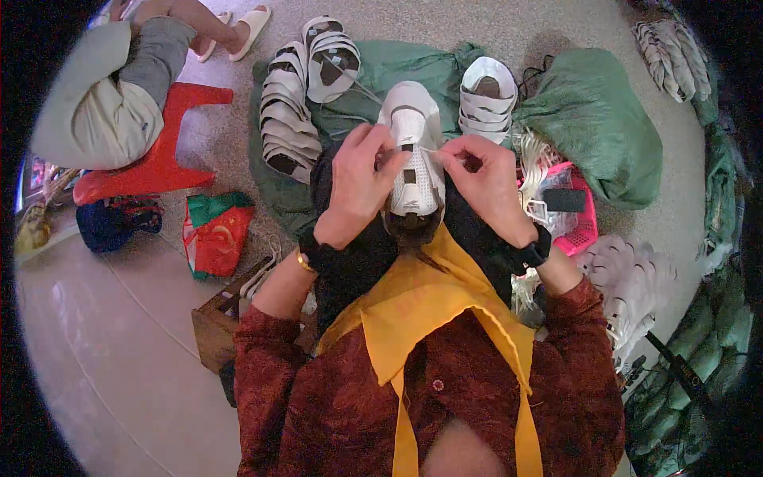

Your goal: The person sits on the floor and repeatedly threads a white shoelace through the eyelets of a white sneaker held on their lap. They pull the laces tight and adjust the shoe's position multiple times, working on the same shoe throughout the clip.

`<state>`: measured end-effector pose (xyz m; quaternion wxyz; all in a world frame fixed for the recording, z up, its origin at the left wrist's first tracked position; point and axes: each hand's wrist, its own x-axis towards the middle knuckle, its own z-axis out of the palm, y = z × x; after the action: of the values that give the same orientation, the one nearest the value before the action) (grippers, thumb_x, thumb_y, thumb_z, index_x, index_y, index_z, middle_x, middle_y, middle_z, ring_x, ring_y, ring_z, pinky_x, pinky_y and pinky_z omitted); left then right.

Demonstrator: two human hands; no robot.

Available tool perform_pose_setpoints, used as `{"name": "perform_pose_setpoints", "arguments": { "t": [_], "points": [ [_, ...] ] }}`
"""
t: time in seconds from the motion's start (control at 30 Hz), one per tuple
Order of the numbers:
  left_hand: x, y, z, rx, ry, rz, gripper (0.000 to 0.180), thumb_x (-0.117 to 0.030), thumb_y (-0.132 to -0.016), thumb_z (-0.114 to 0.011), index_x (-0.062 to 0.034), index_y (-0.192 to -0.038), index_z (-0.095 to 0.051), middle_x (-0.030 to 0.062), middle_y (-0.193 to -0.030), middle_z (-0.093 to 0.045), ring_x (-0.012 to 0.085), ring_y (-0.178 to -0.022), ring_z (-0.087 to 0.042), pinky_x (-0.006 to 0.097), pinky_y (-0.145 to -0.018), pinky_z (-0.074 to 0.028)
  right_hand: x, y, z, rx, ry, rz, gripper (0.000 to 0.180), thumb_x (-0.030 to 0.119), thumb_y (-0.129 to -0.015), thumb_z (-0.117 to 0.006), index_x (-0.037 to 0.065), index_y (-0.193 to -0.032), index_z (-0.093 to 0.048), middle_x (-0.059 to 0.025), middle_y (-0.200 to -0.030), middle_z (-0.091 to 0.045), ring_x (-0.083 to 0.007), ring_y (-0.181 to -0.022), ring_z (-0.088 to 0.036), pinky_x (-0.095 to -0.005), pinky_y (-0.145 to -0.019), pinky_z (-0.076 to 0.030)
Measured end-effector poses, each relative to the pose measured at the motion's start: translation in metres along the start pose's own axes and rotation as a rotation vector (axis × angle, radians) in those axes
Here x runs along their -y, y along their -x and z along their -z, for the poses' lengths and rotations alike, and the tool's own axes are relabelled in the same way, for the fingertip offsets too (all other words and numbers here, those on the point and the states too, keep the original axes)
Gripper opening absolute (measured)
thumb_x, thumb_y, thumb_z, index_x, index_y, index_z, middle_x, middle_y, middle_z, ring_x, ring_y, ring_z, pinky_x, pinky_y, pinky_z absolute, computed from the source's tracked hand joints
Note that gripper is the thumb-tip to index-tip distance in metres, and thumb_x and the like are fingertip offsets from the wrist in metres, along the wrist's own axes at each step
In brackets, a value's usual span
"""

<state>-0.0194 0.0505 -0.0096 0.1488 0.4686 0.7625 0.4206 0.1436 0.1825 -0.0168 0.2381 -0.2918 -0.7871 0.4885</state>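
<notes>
A white shoe upper [412, 115] with a perforated tongue lies over my lap, its toe end pointing away from me. My left hand [355, 179] is at its left edge, thumb and fingers pinched close to the lacing area; what they grip there is too small to make out. On the other side my right hand [486, 181] pinches a thin white shoelace [429, 150] that runs across the tongue. Dark square openings show down the middle of the upper. A yellow apron [429, 298] covers my lap below it.
Stacked white shoe uppers [288, 111] and another stack [486, 99] lie on a green sheet [397, 60]. A green sack [596, 119] and pink basket [586, 215] with laces stand right. Left are a wooden box [211, 326], a red stool [179, 151] and a seated person [119, 103].
</notes>
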Motion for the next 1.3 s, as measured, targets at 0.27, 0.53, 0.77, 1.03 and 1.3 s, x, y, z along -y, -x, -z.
{"name": "perform_pose_setpoints", "arguments": {
  "t": [0.27, 0.53, 0.77, 1.03, 1.3],
  "points": [
    [0.006, -0.002, -0.009, -0.036, -0.055, -0.038, 0.022, -0.01, -0.081, -0.078, -0.0031, -0.086, -0.058, 0.0112, -0.078, -0.055, 0.0252, -0.066, -0.059, 0.037, -0.06, -0.048, -0.009, -0.006, -0.013, -0.016, -0.003, -0.037, 0.013, 0.012, -0.084, -0.076, 0.001, -0.09, -0.073, -0.0134, -0.076, -0.071, -0.0201, -0.063, -0.067, -0.032, -0.059, -0.052],
    [0.005, -0.001, -0.013, -0.056, -0.062, -0.024, 0.019, -0.007, -0.082, -0.077, -0.0031, -0.085, -0.059, 0.0112, -0.077, -0.056, 0.0267, -0.065, -0.059, 0.036, -0.06, -0.048, -0.004, -0.009, -0.014, 0.006, 0.046, -0.026, 0.012, 0.012, -0.084, -0.074, 0.001, -0.088, -0.071, -0.015, -0.076, -0.069, -0.0248, -0.064, -0.068, -0.0353, -0.059, -0.052],
    [0.003, -0.002, -0.013, -0.049, -0.044, 0.01, 0.017, -0.007, -0.083, -0.075, -0.0024, -0.083, -0.059, 0.0112, -0.075, -0.056, 0.0262, -0.067, -0.059, 0.036, -0.062, -0.048, 0.0, -0.013, -0.017, 0.027, 0.114, 0.04, 0.01, 0.011, -0.083, -0.07, 0.001, -0.086, -0.069, -0.0176, -0.076, -0.068, -0.0335, -0.067, -0.067, -0.0407, -0.061, -0.053],
    [0.002, -0.002, -0.012, -0.059, -0.005, 0.004, 0.016, -0.006, -0.083, -0.075, -0.0023, -0.084, -0.059, 0.0112, -0.075, -0.057, 0.0258, -0.067, -0.059, 0.036, -0.062, -0.048, 0.005, -0.02, -0.012, 0.118, 0.203, 0.115, 0.009, 0.011, -0.083, -0.068, 0.003, -0.087, -0.068, -0.0185, -0.078, -0.068, -0.0392, -0.074, -0.067, -0.0471, -0.067, -0.053],
    [0.001, 0.0, -0.01, -0.053, 0.028, 0.052, 0.016, -0.004, -0.082, -0.076, -0.0019, -0.086, -0.06, 0.0105, -0.078, -0.058, 0.0237, -0.069, -0.06, 0.034, -0.064, -0.049, 0.001, -0.027, -0.024, 0.148, 0.176, 0.07, 0.008, 0.011, -0.082, -0.068, 0.004, -0.086, -0.069, -0.0184, -0.084, -0.07, -0.0398, -0.075, -0.068, -0.0466, -0.066, -0.054]
  ]
}}
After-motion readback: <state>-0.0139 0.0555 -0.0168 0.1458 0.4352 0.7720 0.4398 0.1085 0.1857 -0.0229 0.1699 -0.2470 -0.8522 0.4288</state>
